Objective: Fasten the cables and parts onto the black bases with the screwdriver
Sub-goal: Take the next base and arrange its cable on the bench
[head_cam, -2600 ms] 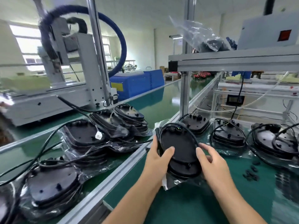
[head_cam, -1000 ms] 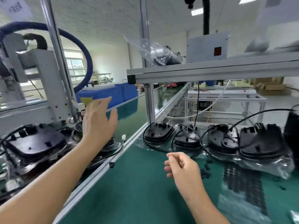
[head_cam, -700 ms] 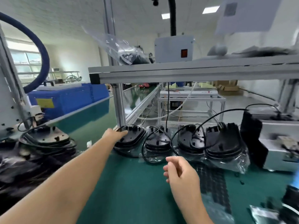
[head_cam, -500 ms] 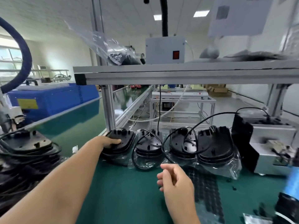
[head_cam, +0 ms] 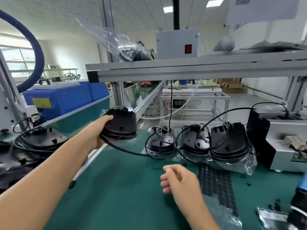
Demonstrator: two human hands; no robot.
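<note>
My left hand [head_cam: 101, 130] grips a stack of black bases [head_cam: 120, 126] by its left edge and holds it above the green bench mat [head_cam: 116, 188]. A black cable [head_cam: 126, 151] trails from the stack down to the right. Three more stacks of black bases [head_cam: 162, 143] [head_cam: 195, 141] [head_cam: 230, 143] with looped cables sit on clear plastic bags at the back of the mat. My right hand [head_cam: 180, 181] hovers over the mat, fingers loosely curled, holding nothing. The screwdriver cannot be made out.
A sheet of small black pads [head_cam: 216, 185] lies right of my right hand. A grey machine with a black panel [head_cam: 259, 138] stands at the right. More bases and cables [head_cam: 41, 140] crowd the conveyor at left. An aluminium shelf [head_cam: 191, 70] runs overhead.
My left hand, which lay on the leftmost stack of bases half a second ago, has gripped it and lifted it off the mat toward the left. My right hand stayed hovering.
</note>
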